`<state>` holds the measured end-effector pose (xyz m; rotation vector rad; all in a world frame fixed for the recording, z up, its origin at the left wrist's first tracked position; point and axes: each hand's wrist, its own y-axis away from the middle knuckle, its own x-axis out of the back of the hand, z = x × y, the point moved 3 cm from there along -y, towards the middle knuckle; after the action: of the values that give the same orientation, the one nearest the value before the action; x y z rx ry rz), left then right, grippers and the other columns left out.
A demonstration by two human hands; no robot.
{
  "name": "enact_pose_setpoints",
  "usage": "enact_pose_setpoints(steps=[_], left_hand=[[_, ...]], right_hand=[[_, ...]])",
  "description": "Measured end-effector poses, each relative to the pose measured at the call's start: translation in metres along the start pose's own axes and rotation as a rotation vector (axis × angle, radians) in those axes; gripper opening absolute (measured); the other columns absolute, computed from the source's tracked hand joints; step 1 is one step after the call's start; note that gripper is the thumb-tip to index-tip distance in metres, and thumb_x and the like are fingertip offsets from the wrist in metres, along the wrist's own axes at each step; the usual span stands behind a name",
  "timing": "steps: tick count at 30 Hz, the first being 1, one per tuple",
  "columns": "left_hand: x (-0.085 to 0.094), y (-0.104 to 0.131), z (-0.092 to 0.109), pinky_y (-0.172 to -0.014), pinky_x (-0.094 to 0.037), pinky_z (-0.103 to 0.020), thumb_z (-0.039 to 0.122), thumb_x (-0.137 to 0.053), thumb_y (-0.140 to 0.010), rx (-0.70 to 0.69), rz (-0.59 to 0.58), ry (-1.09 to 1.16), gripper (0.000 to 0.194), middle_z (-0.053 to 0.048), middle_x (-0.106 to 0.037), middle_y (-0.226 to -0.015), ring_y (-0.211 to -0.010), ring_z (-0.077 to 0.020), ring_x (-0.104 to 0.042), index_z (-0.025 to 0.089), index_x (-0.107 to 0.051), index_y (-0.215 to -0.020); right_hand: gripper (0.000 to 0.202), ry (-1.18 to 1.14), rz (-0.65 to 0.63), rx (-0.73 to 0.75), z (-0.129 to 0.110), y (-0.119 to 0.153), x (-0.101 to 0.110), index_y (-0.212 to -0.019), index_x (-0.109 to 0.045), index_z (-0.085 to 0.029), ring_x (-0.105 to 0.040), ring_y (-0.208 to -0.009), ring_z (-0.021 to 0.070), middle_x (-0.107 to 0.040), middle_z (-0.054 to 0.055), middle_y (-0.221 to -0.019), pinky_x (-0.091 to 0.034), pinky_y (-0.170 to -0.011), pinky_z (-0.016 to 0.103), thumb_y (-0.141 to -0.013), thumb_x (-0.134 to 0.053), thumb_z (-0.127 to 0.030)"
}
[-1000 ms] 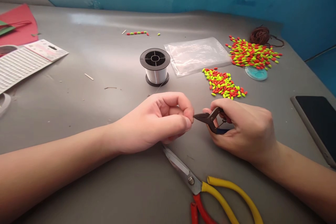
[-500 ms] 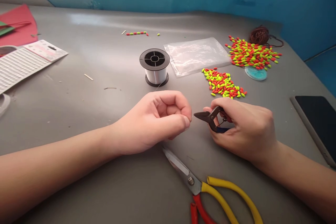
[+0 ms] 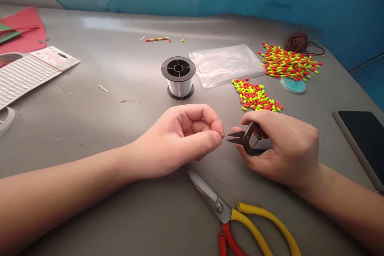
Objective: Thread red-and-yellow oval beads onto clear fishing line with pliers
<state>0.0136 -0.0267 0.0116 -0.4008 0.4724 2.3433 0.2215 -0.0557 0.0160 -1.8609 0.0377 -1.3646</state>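
Observation:
My left hand (image 3: 192, 138) is closed in a pinch, thumb against forefinger. A strand of clear nylon line leads from the black-rimmed spool (image 3: 179, 78) down behind this hand, and the pinch appears to be on it; its end is too fine to see. My right hand (image 3: 285, 144) is wrapped round small pliers (image 3: 247, 139). Their pointed jaws are parted and face my left fingertips, a short gap away. Scissors (image 3: 220, 207) with red and yellow handles lie below my hands, one tip partly behind the left hand.
Red and yellow-green beads lie in a small pile (image 3: 255, 95) and a larger pile (image 3: 289, 64). Around them are a clear plastic bag (image 3: 225, 66), a turquoise disc (image 3: 293, 85), brown cord (image 3: 297, 42) and a phone (image 3: 363, 140). A bead row (image 3: 157, 39) lies farther back; a white card (image 3: 33, 74) is left.
The pliers' jaws have gone from closed to parted. Both hands have shifted slightly to the right, and my left fingertips are now nearer the jaw tips.

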Motion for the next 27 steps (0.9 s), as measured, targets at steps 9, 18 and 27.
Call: enact_pose_setpoints(steps=[9, 18, 27], left_hand=[[-0.0018, 0.0003, 0.0004, -0.051, -0.033, -0.014, 0.011, -0.079, -0.089, -0.002, -0.028, 0.0, 0.015, 0.007, -0.052, -0.063, -0.056, -0.0038, -0.038, 0.016, -0.065, -0.085], [-0.0026, 0.0002, 0.0024, -0.051, -0.033, -0.013, 0.01, -0.078, -0.09, 0.001, -0.016, -0.025, 0.017, 0.007, -0.052, -0.063, -0.055, -0.0031, -0.039, 0.016, -0.064, -0.083], [-0.004, -0.0013, 0.005, -0.05, -0.035, -0.012, 0.005, -0.073, -0.09, -0.039, 0.01, -0.066, 0.016, 0.007, -0.052, -0.061, -0.054, -0.0029, -0.039, 0.015, -0.065, -0.08]], right_hand=[[0.009, -0.015, -0.012, 0.003, -0.0004, -0.0005, 0.0, -0.086, -0.069, -0.018, -0.056, -0.054, 0.016, -0.065, 0.0, -0.065, -0.042, -0.056, 0.031, -0.08, -0.074, -0.021], [0.008, -0.027, -0.034, 0.006, -0.0012, 0.0013, -0.0002, -0.081, -0.071, -0.016, -0.048, -0.05, 0.0137, -0.059, -0.002, -0.058, -0.038, -0.053, 0.03, -0.084, -0.074, -0.023], [0.011, -0.038, -0.057, -0.005, -0.0018, 0.0032, -0.0007, -0.08, -0.063, -0.022, -0.047, -0.049, 0.0131, -0.057, -0.005, -0.057, -0.037, -0.053, 0.029, -0.082, -0.07, -0.013]])
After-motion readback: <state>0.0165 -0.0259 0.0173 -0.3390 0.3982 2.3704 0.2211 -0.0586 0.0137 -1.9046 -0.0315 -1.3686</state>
